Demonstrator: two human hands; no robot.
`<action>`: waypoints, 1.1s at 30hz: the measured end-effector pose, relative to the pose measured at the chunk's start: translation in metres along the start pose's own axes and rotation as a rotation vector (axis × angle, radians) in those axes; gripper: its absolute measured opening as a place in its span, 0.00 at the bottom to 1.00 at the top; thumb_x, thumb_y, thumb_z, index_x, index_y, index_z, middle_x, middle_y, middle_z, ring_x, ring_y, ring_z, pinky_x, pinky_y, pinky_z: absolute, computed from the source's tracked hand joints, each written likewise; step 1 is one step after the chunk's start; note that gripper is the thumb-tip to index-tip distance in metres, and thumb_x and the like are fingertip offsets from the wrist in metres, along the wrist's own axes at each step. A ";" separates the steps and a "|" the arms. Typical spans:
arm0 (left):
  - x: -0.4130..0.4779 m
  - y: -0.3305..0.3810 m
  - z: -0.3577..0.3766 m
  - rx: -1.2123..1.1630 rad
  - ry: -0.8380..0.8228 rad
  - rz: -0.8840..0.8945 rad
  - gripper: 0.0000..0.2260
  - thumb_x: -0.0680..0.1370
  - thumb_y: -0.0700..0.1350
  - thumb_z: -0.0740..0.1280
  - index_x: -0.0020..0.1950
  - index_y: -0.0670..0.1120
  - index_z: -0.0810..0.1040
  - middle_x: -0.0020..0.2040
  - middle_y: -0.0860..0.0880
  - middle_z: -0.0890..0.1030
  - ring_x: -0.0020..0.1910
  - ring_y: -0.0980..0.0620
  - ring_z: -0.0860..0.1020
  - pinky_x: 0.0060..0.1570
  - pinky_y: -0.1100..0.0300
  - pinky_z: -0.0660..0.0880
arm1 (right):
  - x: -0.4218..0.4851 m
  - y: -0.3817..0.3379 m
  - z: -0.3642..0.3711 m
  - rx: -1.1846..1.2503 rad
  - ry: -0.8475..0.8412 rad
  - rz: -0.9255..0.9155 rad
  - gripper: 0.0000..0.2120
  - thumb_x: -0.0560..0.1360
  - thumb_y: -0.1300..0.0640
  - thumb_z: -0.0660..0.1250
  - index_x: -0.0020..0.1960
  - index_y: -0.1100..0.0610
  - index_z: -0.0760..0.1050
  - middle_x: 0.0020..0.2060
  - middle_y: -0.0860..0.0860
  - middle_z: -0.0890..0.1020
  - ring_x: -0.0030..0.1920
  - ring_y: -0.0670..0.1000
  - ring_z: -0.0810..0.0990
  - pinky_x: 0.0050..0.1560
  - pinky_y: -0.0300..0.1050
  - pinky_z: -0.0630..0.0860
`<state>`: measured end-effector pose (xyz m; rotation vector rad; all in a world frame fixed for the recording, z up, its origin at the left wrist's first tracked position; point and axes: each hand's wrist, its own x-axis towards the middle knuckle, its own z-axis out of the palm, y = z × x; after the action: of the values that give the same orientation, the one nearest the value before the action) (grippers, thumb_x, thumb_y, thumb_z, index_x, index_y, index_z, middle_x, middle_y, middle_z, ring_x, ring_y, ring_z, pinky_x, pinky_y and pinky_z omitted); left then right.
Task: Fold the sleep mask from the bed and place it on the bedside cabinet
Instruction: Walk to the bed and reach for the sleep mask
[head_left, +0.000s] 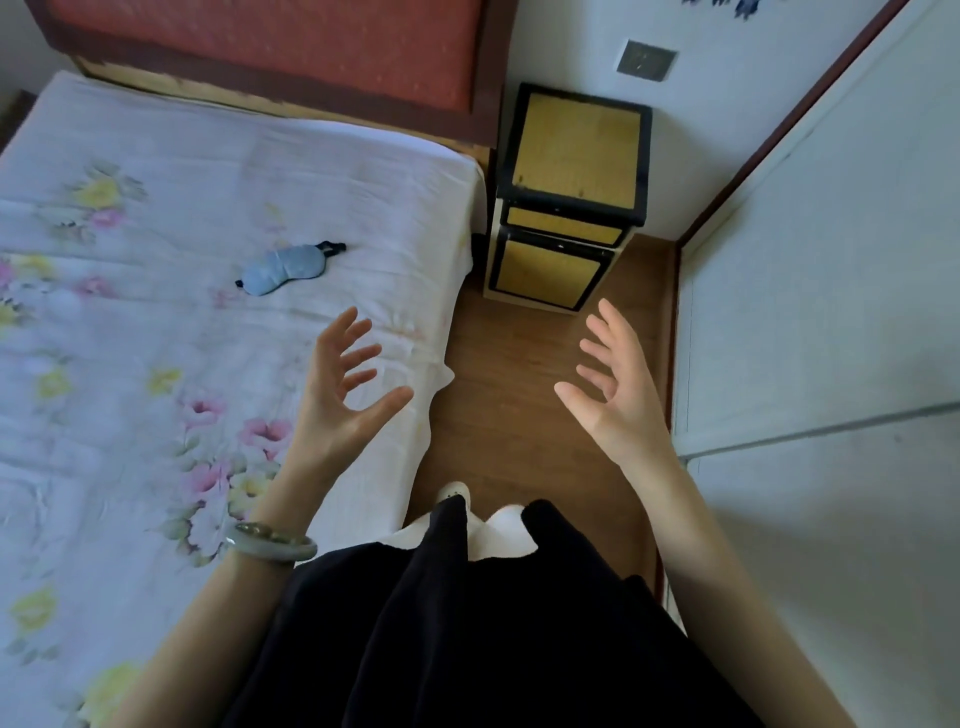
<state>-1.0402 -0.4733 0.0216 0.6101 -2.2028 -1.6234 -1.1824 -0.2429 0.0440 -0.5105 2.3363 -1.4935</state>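
A light blue sleep mask (284, 270) with a black strap lies flat and unfolded on the bed (156, 322), which has a white floral sheet. The bedside cabinet (574, 150), yellow with black trim, stands to the right of the bed against the wall, its top bare. My left hand (345, 387) hovers over the bed's right edge, below and right of the mask, fingers spread and holding nothing. My right hand (610, 387) is raised over the floor in front of the cabinet, fingers apart, palm facing left.
A red padded headboard (270, 52) runs along the back. A narrow strip of wooden floor (519, 415) lies between the bed and a white wall or door panel (810, 312) on the right. My dark skirt and a white shoe show below.
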 end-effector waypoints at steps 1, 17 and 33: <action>0.012 0.001 0.000 -0.002 -0.002 -0.001 0.38 0.69 0.45 0.75 0.73 0.53 0.59 0.68 0.52 0.69 0.62 0.57 0.74 0.57 0.64 0.74 | 0.012 -0.002 0.000 0.001 0.004 0.001 0.39 0.69 0.64 0.71 0.73 0.50 0.55 0.70 0.50 0.66 0.64 0.43 0.70 0.58 0.33 0.72; 0.189 0.000 0.037 -0.017 0.156 -0.096 0.37 0.69 0.41 0.75 0.73 0.52 0.59 0.68 0.52 0.70 0.62 0.58 0.74 0.58 0.59 0.73 | 0.242 0.001 -0.027 -0.002 -0.139 -0.049 0.38 0.70 0.64 0.70 0.74 0.50 0.54 0.70 0.51 0.66 0.65 0.45 0.69 0.58 0.37 0.71; 0.289 0.003 0.064 -0.096 0.724 -0.287 0.37 0.68 0.45 0.75 0.72 0.54 0.61 0.67 0.53 0.71 0.61 0.55 0.76 0.57 0.58 0.74 | 0.469 -0.042 0.015 -0.048 -0.704 -0.211 0.38 0.70 0.64 0.70 0.73 0.47 0.55 0.69 0.50 0.66 0.65 0.45 0.69 0.60 0.39 0.71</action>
<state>-1.3190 -0.5717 0.0102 1.2893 -1.5469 -1.3189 -1.5859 -0.4867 0.0408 -1.1139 1.7982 -1.0854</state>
